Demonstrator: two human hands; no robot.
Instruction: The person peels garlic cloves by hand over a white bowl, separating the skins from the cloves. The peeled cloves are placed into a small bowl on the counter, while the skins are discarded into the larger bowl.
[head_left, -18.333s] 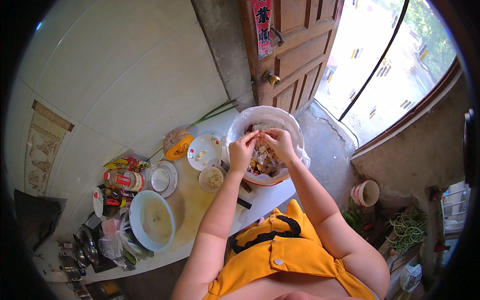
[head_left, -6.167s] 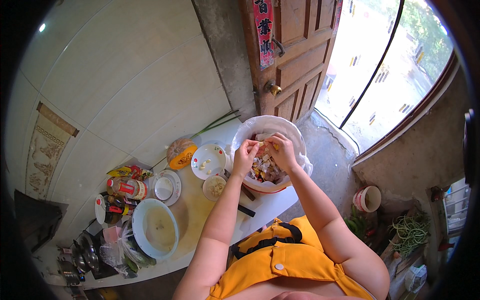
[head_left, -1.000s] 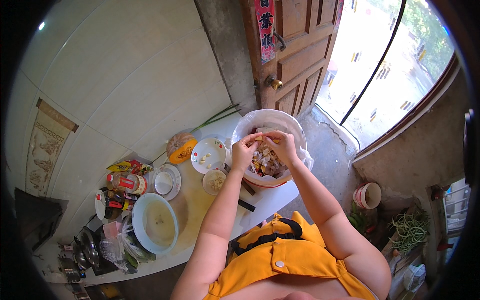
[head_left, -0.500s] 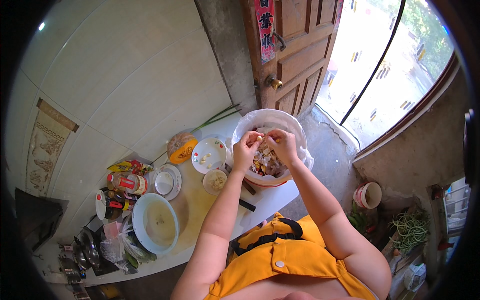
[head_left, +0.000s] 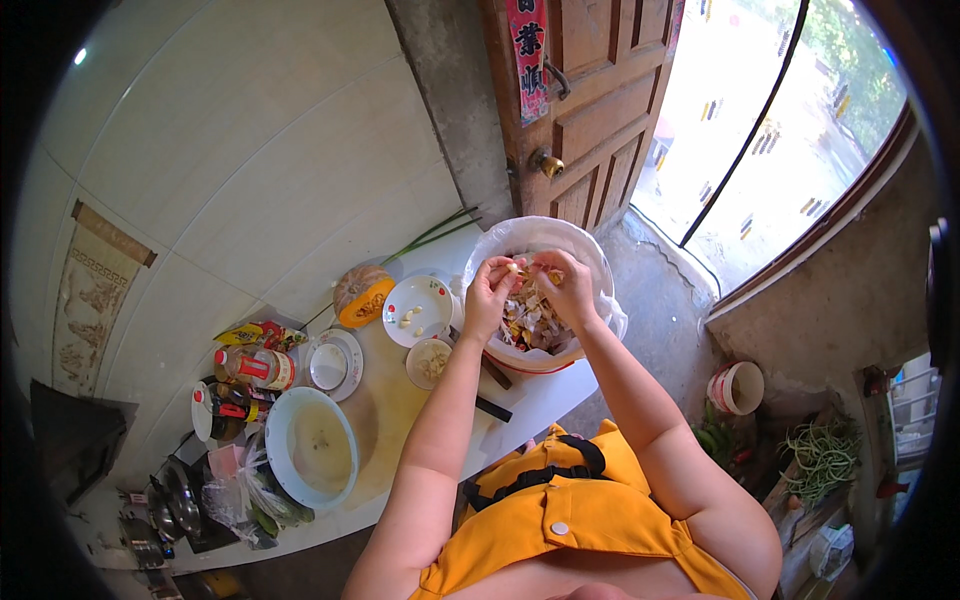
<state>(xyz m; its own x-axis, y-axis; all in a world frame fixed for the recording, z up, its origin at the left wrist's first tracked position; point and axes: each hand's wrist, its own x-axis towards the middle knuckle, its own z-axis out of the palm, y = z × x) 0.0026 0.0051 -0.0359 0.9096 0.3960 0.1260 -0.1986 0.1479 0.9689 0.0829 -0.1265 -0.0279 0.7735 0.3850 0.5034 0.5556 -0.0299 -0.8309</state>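
Note:
Over a lined bucket [head_left: 612, 275] of peelings and scraps [head_left: 535, 318], my two hands are close together. My left hand [head_left: 489, 295] pinches a small pale garlic clove [head_left: 516, 268] between thumb and fingertips. My right hand [head_left: 567, 287] is closed in a pinch just right of the clove; whatever its fingertips hold is too small to make out. Left of my left forearm, a white plate [head_left: 400, 297] carries several pale cloves. Nearer to me is a small bowl [head_left: 413, 370] with chopped pale bits in it.
A knife with a black handle [head_left: 493, 408] lies partly under my left forearm. Beyond the plate sit a cut pumpkin [head_left: 372, 303] and green onion stalks [head_left: 432, 235]. A light blue basin [head_left: 283, 455], stacked dishes [head_left: 352, 358] and bottles [head_left: 255, 365] stand left. The wooden door [head_left: 605, 125] is open.
Both hands have shifted slightly: the left has drawn a little left and up with the clove, and the right has risen slightly. The clove shows more plainly. Everything on the table stays put.

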